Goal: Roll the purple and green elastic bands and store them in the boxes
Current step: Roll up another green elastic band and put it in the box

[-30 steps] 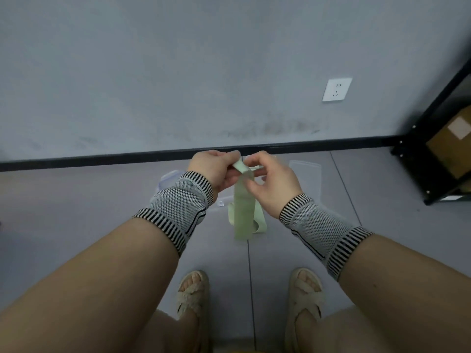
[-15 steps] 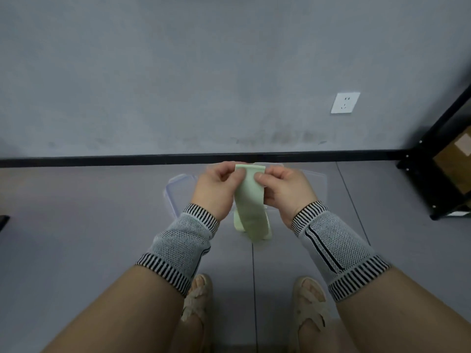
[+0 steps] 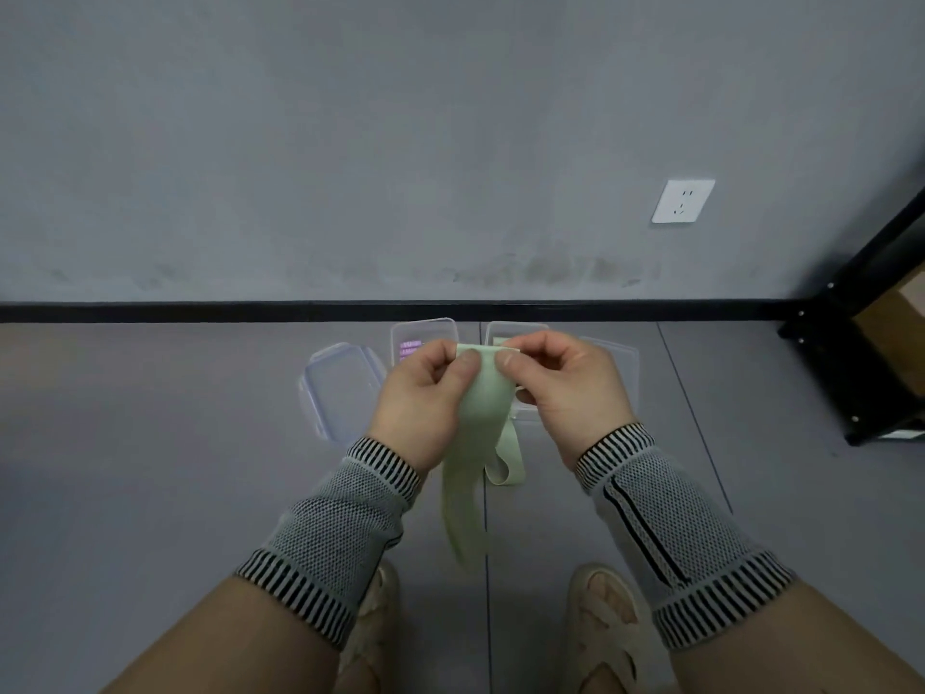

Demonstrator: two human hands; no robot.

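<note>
One pale green flat elastic band [image 3: 478, 413] hangs in the air between a standing person's two hands, its top edge pulled level, its blurred lower end trailing toward the grey floor [image 3: 150, 468] and a loop curling out to its right. The left hand [image 3: 425, 398] and right hand [image 3: 565, 388] each pinch a top corner between thumb and forefinger. Behind them, by the black skirting, sit two clear plastic boxes: one [image 3: 423, 338] holding something purple, one [image 3: 505, 333] mostly hidden. Two clear lids [image 3: 335, 393] [image 3: 625, 358] lie beside these.
</note>
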